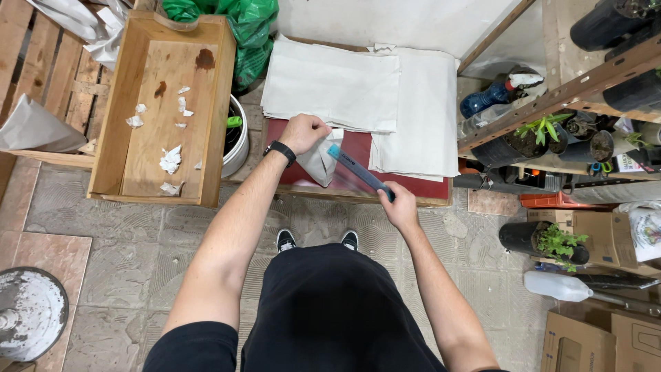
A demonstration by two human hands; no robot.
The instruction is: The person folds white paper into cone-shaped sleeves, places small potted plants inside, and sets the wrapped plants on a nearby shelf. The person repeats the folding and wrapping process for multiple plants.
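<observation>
White paper is what I see pinched in my left hand (303, 132): a small folded piece of paper (321, 160) hangs from its closed fingers, over the near edge of the dark red table (358, 148). My right hand (399, 206) is closed round the near end of a blue ruler (359, 169), whose far tip touches or sits just inside the fold of that piece. Both grips are pressed together, the left on the paper, the right on the ruler.

As I judge it, the step in hand is parting the sheet along its fold, with the ruler's edge used as a blade. The stroke looks barely begun, since the tip is only at the paper's right side. The next move, I think, calls for the left hand to keep the fold taut while the right draws the ruler along the crease in a straight line; slack paper would likely tear crookedly.

Farther off on the table lies a stack of larger white sheets (330, 86), with more spread to the right. To the left stands a wooden crate (110, 138) holding torn white scraps (170, 160), with a white bucket (237, 148) between it and the table. Potted seedlings (537, 134) fill shelves on the right.
</observation>
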